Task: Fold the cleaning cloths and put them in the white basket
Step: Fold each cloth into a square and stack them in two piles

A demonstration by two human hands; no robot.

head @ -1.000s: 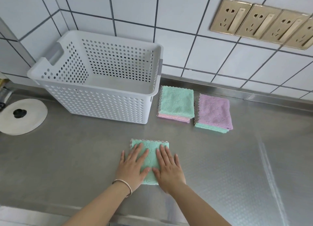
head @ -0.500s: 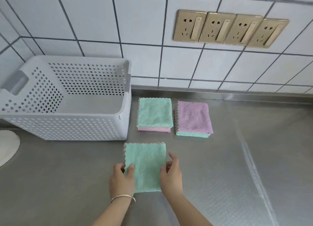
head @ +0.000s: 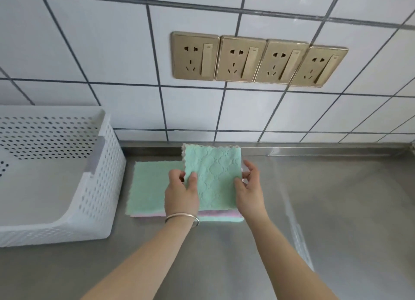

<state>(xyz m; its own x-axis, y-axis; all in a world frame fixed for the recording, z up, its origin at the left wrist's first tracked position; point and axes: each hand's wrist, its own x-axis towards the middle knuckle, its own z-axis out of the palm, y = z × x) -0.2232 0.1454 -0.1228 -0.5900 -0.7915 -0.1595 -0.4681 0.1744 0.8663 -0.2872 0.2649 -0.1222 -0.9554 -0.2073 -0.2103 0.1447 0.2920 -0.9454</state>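
Cloth: folded mint-green microfibre cloth point(head: 213, 176), long axis toward wall.
Left hand point(head: 182, 194): pinches its left edge.
Right hand point(head: 249, 189): pinches its right edge.
Writing: none legible.

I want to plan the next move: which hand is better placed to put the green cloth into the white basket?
Left. Both hands pinch the cloth, but the left hand is on the side nearer the basket, which stands to the left. The right hand would likely have to cross over.

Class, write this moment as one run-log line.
left hand: pinches folded green cloth | right hand: grips its other edge | cloth: over folded stacks | white basket: no cloth seen
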